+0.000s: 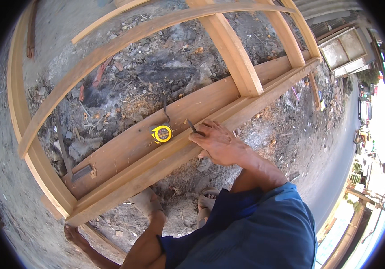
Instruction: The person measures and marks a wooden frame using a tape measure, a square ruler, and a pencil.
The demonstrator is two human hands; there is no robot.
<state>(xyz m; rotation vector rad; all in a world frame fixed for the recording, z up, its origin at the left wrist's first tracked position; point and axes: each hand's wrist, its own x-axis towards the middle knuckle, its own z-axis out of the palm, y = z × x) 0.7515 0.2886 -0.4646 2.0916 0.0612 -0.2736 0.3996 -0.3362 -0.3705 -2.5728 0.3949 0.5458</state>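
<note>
My right hand (pixel 219 143) rests on the near rail of a large wooden frame (pixel 165 157) and pinches a thin dark pencil-like stick (pixel 191 126), its tip on the wood. A yellow tape measure (pixel 161 133) lies on the wider plank just left of that hand. My left hand (pixel 72 233) reaches down at the lower left, by the frame's near corner and a thin wooden strip (pixel 105 242); its grip is unclear. My sandalled feet (pixel 206 201) stand below the rail.
A flat dark metal tool (pixel 81 171) lies on the plank near the left corner. Rubble, ash and wood scraps (pixel 147 76) cover the ground under the frame. Another framed panel (pixel 345 51) stands at the upper right beside a paved road (pixel 336 179).
</note>
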